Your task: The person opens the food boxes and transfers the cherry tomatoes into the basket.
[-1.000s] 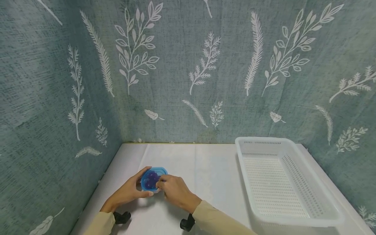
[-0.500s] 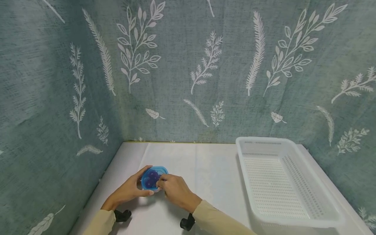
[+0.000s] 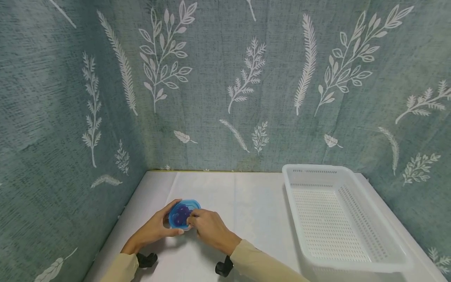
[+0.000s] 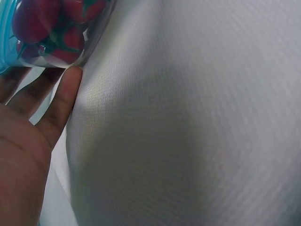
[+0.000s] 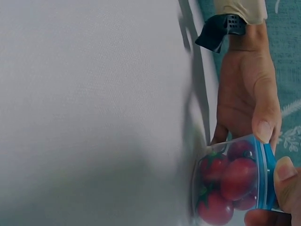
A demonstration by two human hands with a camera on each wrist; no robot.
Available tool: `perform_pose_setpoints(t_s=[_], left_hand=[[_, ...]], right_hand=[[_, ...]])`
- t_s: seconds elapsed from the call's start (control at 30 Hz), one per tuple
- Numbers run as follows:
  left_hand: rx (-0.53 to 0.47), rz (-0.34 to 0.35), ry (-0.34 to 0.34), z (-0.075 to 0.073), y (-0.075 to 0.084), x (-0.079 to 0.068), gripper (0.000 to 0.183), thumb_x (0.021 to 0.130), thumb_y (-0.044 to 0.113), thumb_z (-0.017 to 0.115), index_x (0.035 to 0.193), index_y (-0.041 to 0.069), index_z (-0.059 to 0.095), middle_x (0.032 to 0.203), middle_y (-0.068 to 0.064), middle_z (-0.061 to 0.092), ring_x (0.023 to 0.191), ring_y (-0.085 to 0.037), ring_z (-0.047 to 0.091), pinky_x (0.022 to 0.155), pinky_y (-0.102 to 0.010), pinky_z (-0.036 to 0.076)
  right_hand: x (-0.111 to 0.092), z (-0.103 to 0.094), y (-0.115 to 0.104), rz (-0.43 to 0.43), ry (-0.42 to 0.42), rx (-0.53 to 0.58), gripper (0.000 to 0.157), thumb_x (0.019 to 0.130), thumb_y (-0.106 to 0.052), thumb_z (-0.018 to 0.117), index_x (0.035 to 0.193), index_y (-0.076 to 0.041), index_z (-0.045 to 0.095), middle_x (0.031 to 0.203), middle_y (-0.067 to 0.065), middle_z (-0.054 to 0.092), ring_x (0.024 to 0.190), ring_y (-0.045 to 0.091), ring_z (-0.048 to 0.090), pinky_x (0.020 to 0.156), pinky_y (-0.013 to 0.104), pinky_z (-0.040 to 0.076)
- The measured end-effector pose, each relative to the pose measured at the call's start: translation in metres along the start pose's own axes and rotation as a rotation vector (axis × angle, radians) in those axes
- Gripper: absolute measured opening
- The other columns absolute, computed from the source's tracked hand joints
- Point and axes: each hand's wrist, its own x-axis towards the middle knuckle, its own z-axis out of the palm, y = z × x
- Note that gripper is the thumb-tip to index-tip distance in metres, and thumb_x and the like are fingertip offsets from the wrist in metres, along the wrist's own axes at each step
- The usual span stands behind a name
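A clear plastic container [image 5: 203, 153] with a blue lid [image 5: 269, 176] stands on the white table at the left of the head view. Several small red tomatoes [image 5: 238, 179] with green stalks show through its wall. My left hand [image 3: 155, 227] holds the container from the left, thumb at the near side and fingers round the far side. From the right, my right hand [image 3: 213, 229] pinches the lid's edge between thumb and curled fingers. In the left wrist view, the left fingers [image 4: 61, 99] touch the container's side. How firmly the lid sits cannot be seen.
A large white perforated plastic basket [image 3: 299, 235] stands at the right of the white table [image 3: 253, 219]. Green-grey cloth walls [image 3: 211, 98] with white leaf prints close off the back and both sides. Black wrist mounts [image 3: 224, 267] sit at both cuffs.
The head view shifts very slightly. Both hands keep their places on the container and its lid, with no clear movement.
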Motion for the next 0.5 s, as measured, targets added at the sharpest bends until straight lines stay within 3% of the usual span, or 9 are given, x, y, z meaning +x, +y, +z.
perform_pose_setpoints(t_s=[0.23, 0.5], left_hand=[[0.019, 0.002, 0.002, -0.0011, 0.0003, -0.0008, 0.101, 0.089, 0.021, 0.082, 0.166, 0.018, 0.016, 0.162, -0.021, 0.030, 0.140, -0.041, 0.042, 0.096, -0.027, 0.049], [-0.007, 0.013, -0.024, 0.0002, 0.0022, -0.0009, 0.102, 0.090, 0.020, 0.081, 0.166, 0.016, 0.013, 0.159, -0.025, 0.032, 0.137, -0.042, 0.046, 0.094, -0.032, 0.053]], right_hand=[[0.0004, 0.0006, -0.0009, 0.004, -0.004, 0.015, 0.020, 0.087, -0.002, 0.081, 0.101, -0.016, 0.082, 0.098, -0.006, 0.072, 0.092, 0.005, 0.068, 0.077, 0.012, 0.052], [-0.0006, -0.0003, -0.0016, 0.008, -0.016, 0.018, 0.021, 0.087, -0.001, 0.080, 0.101, -0.016, 0.083, 0.099, -0.005, 0.073, 0.094, 0.005, 0.068, 0.078, 0.012, 0.053]])
